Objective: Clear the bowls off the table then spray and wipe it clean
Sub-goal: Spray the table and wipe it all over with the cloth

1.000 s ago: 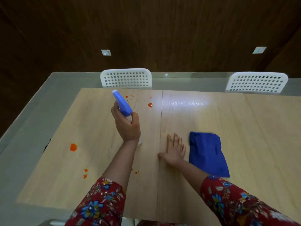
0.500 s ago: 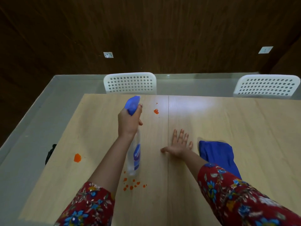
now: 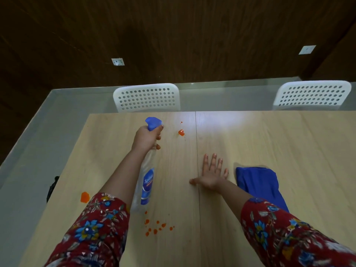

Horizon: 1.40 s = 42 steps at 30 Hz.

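A person in floral red sleeves works at a pale wooden surface (image 3: 269, 143). We see no bowls on it, only orange splashes (image 3: 181, 132) near the far edge, by the left edge and in a scatter close to the near side. The left grip (image 3: 146, 138) is wrapped round the neck of a spray bottle (image 3: 147, 182), fingers curled at the trigger beneath the blue head. The clear body slants back towards the wearer beside the forearm; we cannot tell whether its base touches the wood. The right grip (image 3: 212, 174) lies flat, fingers spread and holding nothing, just beside a folded blue cloth (image 3: 258, 185) on the right half of the surface. Two white perforated chairs (image 3: 146, 98) stand at the far side.

We judge the clearing done and the spraying in hand. The bottle looks like thin, smooth plastic, light and fairly stiff, and likely slick once wet. The narrow neck under the trigger is the sound place to take it, as here. The cloth is soft and limp, so we expect it to bunch if pinched by a corner; a flat palm pressed on the fold should carry it across the stains.
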{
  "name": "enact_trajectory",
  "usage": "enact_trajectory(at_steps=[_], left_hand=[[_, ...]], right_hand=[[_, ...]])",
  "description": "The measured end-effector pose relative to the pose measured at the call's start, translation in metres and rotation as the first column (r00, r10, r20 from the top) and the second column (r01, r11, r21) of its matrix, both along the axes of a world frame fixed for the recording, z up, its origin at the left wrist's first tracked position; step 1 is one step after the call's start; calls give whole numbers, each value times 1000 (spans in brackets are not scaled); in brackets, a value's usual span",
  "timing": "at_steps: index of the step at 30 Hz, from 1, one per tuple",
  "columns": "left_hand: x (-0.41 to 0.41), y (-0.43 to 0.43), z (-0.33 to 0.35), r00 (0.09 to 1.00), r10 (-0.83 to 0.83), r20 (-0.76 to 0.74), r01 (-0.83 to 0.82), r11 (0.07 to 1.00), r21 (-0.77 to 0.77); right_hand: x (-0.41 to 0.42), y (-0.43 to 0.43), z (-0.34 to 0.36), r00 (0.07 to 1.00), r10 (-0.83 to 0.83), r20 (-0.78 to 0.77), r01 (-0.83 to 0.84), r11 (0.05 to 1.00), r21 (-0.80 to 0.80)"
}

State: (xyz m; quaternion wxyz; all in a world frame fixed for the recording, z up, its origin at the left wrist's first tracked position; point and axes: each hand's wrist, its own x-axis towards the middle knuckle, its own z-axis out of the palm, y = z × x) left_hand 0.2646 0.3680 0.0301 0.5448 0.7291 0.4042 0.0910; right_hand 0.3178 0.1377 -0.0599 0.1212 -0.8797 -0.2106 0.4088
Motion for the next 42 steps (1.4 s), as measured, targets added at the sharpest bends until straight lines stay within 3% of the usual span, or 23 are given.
enact_trajectory(at_steps=[9,14,20,26,34,42], left_hand=[[-24,37,9,977,213,14,-213,972,96],[-41,54,15,970,238,-58,-216,942,257],[-74,82,23,921,388,-41,-361,885,294],[-115,103,24,889,444,-114,-361,831,422],[-144,102,19,857,500,-123,-448,842,299],[-135,49,17,936,345,-69,-337,935,109]], right_hand=[[1,-2,1,1000,15,-7,-15,1000,-10],[2,-1,1,999,25,-20,-25,1000,-2],[1,-1,3,999,24,-27,-24,1000,0],[0,-1,4,999,22,-29,-22,1000,5],[-2,-2,6,999,18,-28,-18,1000,14],[-3,-3,7,1000,14,-27,-14,1000,28]])
